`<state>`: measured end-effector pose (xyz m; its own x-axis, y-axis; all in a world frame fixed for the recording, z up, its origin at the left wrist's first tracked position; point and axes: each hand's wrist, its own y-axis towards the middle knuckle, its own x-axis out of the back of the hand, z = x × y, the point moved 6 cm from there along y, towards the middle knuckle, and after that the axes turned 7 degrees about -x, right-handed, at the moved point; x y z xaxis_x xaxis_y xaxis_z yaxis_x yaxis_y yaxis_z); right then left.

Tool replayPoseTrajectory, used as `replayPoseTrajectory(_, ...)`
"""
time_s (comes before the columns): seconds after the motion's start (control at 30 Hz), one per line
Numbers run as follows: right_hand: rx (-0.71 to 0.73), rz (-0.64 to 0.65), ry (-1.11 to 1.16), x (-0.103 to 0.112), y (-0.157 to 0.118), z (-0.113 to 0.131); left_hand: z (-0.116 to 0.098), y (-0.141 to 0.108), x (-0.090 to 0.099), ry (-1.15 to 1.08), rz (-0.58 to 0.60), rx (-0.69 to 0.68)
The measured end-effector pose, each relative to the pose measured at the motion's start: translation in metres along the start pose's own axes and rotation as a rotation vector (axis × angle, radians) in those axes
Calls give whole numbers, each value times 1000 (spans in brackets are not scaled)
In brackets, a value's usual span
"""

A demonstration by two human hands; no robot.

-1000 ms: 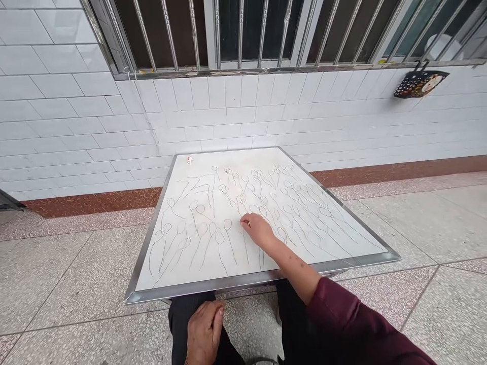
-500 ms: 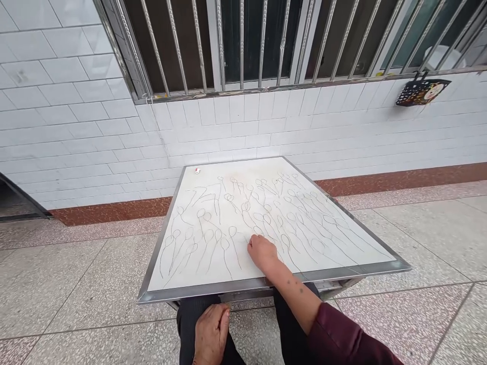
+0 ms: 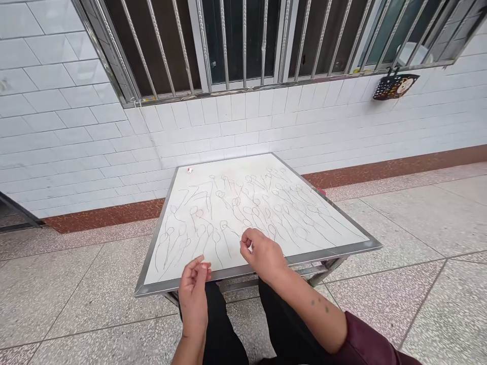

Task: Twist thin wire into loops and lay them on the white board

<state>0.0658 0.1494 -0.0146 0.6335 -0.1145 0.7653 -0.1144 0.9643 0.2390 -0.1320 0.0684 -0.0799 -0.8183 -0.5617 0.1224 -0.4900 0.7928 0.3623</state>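
Many thin dark looped strands [image 3: 216, 237], each a small loop with long tails, lie spread over a white table [image 3: 178, 263] with a grey metal rim. My right hand [image 3: 258, 248] is raised over the near middle of the table, thumb and index finger pinched together; what they hold, if anything, is too fine to make out. My left hand [image 3: 196, 276] is at the near edge, left of it, palm partly up with curled fingers and the thumb near the fingertips. Whether a strand is between those fingers cannot be seen. The hands are apart.
A small white and red object [image 3: 189, 171] sits at the table's far left corner. Behind the table stands a white tiled wall [image 3: 213, 121] with a barred window [image 3: 243, 45]. A dark patterned bag [image 3: 394, 86] hangs from the window ledge at right. My knees are under the near edge.
My left hand has risen from my lap to the table's near edge, and its fingers have parted somewhat. My right hand has lifted off the table surface. The view has shifted slightly.
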Motion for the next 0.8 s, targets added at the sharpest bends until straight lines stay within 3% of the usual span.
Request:
replayPoseTrajectory(0.1,65,-9,140,16,-20,13,-42,16,-22,-336,22,176)
replayPoseTrajectory(0.23,4,184,516,21,-34,14,-77,12,-51,-545,102,287)
replayPoseTrajectory(0.4,-68,356,840,17,-40,7,-79,-2,-62,-566,88,268)
replayPoseTrajectory(0.8,-30,355,876,7,-37,-4,-78,-9,-60,-281,191,208)
